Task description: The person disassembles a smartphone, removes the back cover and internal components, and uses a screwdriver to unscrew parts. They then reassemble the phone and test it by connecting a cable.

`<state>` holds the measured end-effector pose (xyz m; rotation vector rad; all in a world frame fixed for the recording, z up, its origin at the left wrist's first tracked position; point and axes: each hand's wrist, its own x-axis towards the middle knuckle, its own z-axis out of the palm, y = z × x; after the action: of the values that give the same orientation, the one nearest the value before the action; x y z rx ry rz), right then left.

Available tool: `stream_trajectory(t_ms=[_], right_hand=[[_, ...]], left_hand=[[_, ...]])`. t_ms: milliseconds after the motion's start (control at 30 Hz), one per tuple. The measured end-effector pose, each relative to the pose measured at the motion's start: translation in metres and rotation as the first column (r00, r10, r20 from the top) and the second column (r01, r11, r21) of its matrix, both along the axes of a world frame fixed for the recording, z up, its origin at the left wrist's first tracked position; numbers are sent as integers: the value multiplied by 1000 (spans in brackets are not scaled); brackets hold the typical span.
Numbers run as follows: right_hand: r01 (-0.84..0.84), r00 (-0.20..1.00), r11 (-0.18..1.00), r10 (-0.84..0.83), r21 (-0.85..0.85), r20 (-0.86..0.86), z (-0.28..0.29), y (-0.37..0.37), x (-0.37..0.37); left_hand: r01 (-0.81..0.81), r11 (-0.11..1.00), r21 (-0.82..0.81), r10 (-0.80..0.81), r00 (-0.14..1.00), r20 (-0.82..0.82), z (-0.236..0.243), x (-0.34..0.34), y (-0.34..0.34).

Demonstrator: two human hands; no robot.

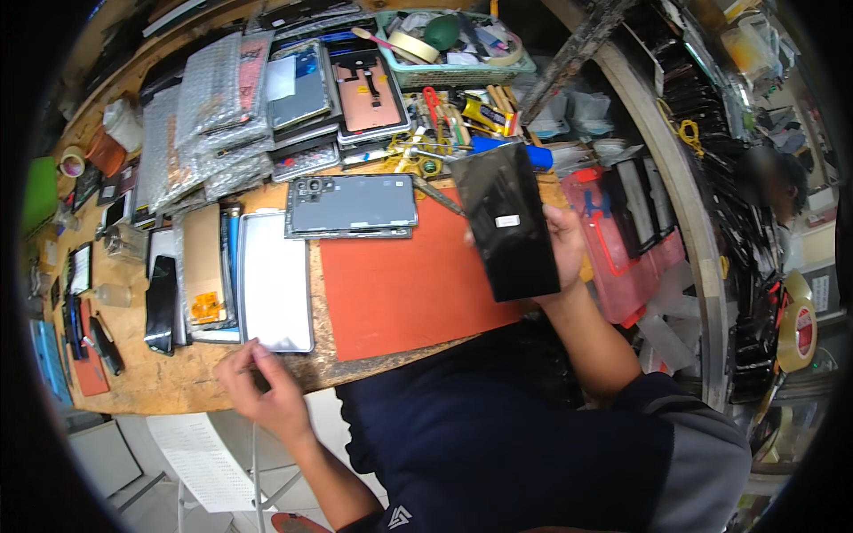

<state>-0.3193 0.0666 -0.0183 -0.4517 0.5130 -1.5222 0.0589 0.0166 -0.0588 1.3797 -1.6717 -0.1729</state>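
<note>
My right hand [566, 238] grips a black phone screen [506, 258] by its right edge, tilted above the right part of an orange-red mat [418, 284]. A small white label is stuck on the dark face. My left hand [267, 391] is at the table's front edge, beside the lower end of a shallow white tray [277, 284]. Its fingers are loosely bent and apart, with nothing visible in them. On the mat's upper left lies a dark grey phone back [351, 204] with camera rings, on top of another flat panel. Tweezers [440, 195] rest behind the black screen.
Bubble-wrapped panels [209, 107] and tablet parts [369, 93] are stacked at the back. Behind the mat stand loose tools and a green basket [462, 75] with tape. Phone parts [203, 266] lie left of the tray. A red plastic case [609, 240] is at right, near a metal post [702, 222].
</note>
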Motion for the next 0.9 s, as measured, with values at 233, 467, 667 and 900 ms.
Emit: stream_trajectory(t_ms=[233,467,667,900], right_hand=[[208,978,974,-208,91,-7,-7,4,-18],[107,994,987,-102,-119,49,-6,25,-33],[227,974,969,-226,-95,21,-10,42,-53],[231,973,968,-228,-95,38,-16,43,-61]], left_hand=[[402,913,70,-399,847,352,41,-73,-54],[548,719,428,-693,522,497,68,-100,-146],[606,677,419,-734,507,452,102,-94,-143],[311,839,446,-317,946,-64,78,4,-48]])
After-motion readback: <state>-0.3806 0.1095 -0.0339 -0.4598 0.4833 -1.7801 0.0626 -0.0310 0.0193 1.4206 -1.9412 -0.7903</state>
